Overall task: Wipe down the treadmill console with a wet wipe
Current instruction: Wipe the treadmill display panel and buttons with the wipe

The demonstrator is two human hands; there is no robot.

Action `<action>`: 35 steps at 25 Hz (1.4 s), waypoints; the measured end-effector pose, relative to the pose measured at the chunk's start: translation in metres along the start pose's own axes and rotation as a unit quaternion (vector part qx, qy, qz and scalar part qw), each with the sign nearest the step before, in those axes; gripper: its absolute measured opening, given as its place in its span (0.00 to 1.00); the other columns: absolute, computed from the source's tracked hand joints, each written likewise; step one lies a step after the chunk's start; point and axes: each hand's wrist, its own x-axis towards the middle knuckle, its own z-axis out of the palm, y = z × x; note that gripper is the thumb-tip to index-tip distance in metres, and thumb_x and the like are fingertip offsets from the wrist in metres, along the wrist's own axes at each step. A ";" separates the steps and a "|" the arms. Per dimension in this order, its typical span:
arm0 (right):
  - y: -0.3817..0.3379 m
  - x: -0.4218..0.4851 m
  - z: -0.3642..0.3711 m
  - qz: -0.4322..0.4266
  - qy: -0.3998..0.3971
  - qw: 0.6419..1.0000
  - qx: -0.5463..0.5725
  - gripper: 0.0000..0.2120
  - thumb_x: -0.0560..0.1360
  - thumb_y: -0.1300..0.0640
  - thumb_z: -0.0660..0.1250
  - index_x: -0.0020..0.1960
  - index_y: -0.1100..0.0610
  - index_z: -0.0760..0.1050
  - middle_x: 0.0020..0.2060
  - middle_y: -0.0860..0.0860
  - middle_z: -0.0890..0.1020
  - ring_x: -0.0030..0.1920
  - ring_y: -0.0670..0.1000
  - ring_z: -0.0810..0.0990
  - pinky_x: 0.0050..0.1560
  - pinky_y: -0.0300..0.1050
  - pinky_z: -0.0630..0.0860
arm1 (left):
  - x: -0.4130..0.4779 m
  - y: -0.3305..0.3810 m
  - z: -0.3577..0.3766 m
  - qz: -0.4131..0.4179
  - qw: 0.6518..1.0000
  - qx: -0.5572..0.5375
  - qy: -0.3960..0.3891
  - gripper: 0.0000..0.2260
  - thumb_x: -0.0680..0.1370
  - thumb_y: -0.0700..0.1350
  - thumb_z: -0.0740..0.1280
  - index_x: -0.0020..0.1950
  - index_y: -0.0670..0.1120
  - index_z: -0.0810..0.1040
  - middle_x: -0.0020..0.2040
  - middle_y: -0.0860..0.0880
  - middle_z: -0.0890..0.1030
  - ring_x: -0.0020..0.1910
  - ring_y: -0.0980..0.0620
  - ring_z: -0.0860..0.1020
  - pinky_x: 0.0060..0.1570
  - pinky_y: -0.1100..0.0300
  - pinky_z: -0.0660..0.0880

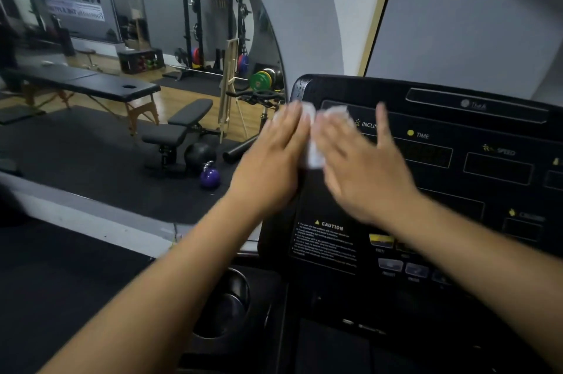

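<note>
The black treadmill console (457, 178) fills the right half of the view, with display windows, yellow labels and a caution sticker. A white wet wipe (313, 157) lies against its upper left part. My left hand (271, 160) and my right hand (362, 166) both press flat on the wipe with straight fingers, side by side. Most of the wipe is hidden under the two hands; white edges show above the fingertips and between the palms. Both hands are motion-blurred.
A large wall mirror (137, 68) at left reflects the gym: a massage table, a bench, a squat rack, a purple kettlebell. A cup holder (225, 303) sits in the console's lower left. A grey wall (472, 17) rises behind the console.
</note>
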 end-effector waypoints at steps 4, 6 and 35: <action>0.013 0.025 -0.006 0.068 0.029 0.997 0.025 0.30 0.79 0.47 0.43 0.78 0.57 0.55 0.78 0.53 0.56 0.78 0.53 0.52 0.71 0.72 0.44 | 0.045 0.000 -0.005 -0.008 0.999 -0.002 0.033 0.28 0.78 0.42 0.49 0.79 0.38 0.54 0.80 0.38 0.54 0.79 0.43 0.51 0.77 0.45 0.53; -0.013 -0.010 0.006 0.052 0.043 0.996 0.055 0.30 0.78 0.47 0.48 0.77 0.58 0.57 0.78 0.55 0.58 0.78 0.55 0.53 0.72 0.72 0.45 | -0.003 0.007 0.014 0.005 0.999 -0.013 0.045 0.29 0.76 0.40 0.50 0.78 0.37 0.57 0.79 0.37 0.55 0.79 0.41 0.52 0.75 0.43 0.57; 0.048 -0.190 0.041 0.157 0.005 0.977 0.148 0.27 0.80 0.49 0.50 0.77 0.57 0.59 0.78 0.50 0.57 0.78 0.49 0.52 0.70 0.75 0.48 | -0.041 0.163 0.070 0.079 0.993 0.086 -0.027 0.28 0.79 0.52 0.57 0.79 0.49 0.60 0.80 0.44 0.57 0.79 0.43 0.54 0.70 0.27 0.46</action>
